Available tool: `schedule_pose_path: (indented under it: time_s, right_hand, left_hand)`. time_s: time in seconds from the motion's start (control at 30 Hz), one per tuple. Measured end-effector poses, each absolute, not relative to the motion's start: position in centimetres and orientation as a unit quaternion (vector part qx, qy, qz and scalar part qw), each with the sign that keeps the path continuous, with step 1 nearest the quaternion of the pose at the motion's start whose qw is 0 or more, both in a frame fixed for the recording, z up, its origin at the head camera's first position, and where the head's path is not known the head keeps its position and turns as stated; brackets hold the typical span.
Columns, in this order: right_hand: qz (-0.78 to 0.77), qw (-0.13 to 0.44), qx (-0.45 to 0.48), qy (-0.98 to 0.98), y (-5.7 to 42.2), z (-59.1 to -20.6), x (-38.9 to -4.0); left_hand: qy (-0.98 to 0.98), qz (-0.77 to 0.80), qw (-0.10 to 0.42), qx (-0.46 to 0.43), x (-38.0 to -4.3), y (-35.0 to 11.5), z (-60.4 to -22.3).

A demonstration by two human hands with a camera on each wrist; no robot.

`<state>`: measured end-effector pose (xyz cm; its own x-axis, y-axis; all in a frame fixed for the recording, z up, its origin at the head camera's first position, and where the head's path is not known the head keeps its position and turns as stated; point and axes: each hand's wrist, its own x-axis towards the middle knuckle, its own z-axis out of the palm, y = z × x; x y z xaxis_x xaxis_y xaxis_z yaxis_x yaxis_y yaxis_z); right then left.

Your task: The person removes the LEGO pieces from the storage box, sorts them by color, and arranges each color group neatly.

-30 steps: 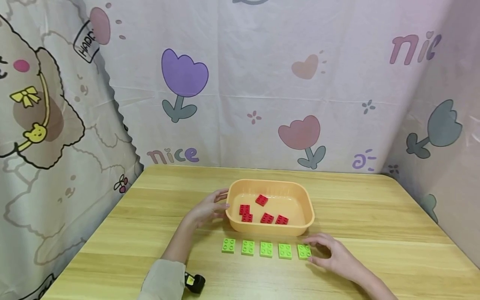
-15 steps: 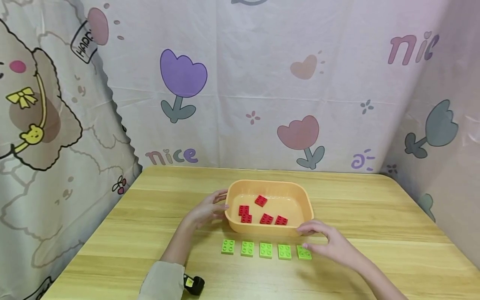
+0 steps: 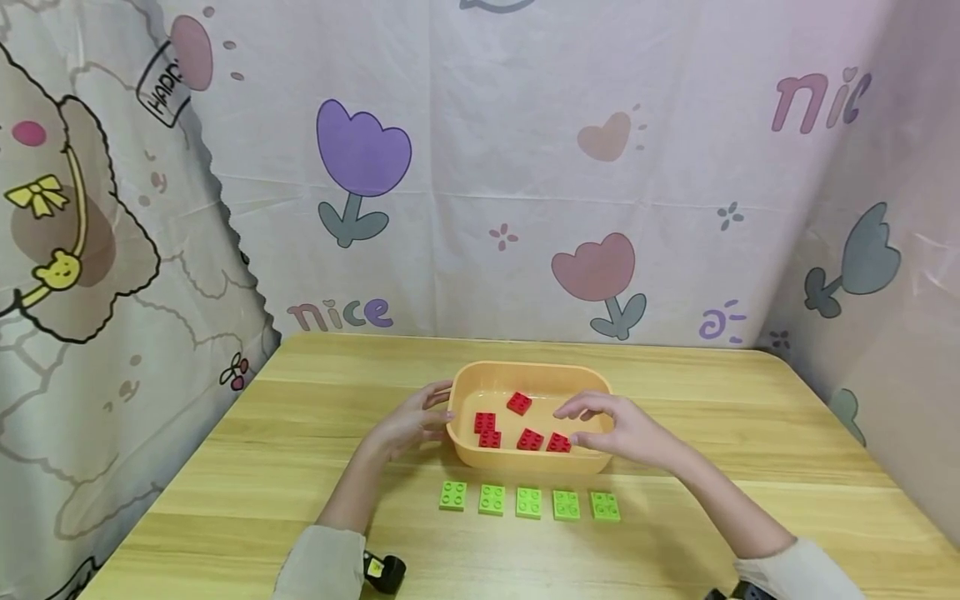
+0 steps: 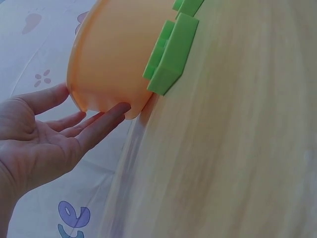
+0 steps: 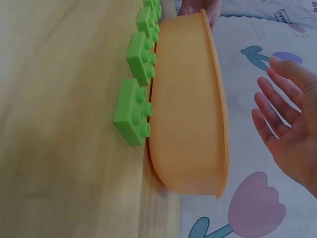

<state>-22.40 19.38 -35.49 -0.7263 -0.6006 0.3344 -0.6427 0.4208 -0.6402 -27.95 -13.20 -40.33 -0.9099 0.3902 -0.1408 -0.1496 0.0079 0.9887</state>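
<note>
A shallow orange-yellow plastic bin [image 3: 525, 461] holds several red toy building bricks [image 3: 518, 403], scattered over its floor. My left hand [image 3: 408, 427] rests at the bin's left end; in the left wrist view its thumb is at the rim and its extended fingers lie along the outer wall. Over the right part of the bin hovers my right hand [image 3: 633, 429], its thumb tip close to the rightmost red brick [image 3: 558, 442]. The right wrist view shows that hand with spread, relaxed fingers and nothing in them. Several lime-green bricks [image 3: 528, 502] form a row in front of the bin, studs up.
Everything stands on a light wooden table [image 3: 360, 367]. Behind and at both sides hangs a patterned cloth [image 3: 480, 167] with flowers and cartoon figures. A black wrist device [image 3: 386, 573] shows by the left sleeve.
My right hand has left the rightmost green brick, passed the bin's front right corner and moved up and left over the bin. The left hand stays at the bin's left end.
</note>
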Motion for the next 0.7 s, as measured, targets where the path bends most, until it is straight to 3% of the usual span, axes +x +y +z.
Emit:
schedule_pose_path:
  time_s: [0.4, 0.7]
  right_hand:
    - [0.383, -0.064, 0.374, -0.842, 17.7, -37.6, -26.9]
    - [0.358, -0.136, 0.358, -0.851, 16.7, -39.2, -28.4]
  left_hand:
    - [0.683, 0.699, 0.192, 0.089, -28.0, -13.2, -40.4]
    - [0.685, 0.698, 0.192, 0.084, -28.1, -13.3, -40.5]
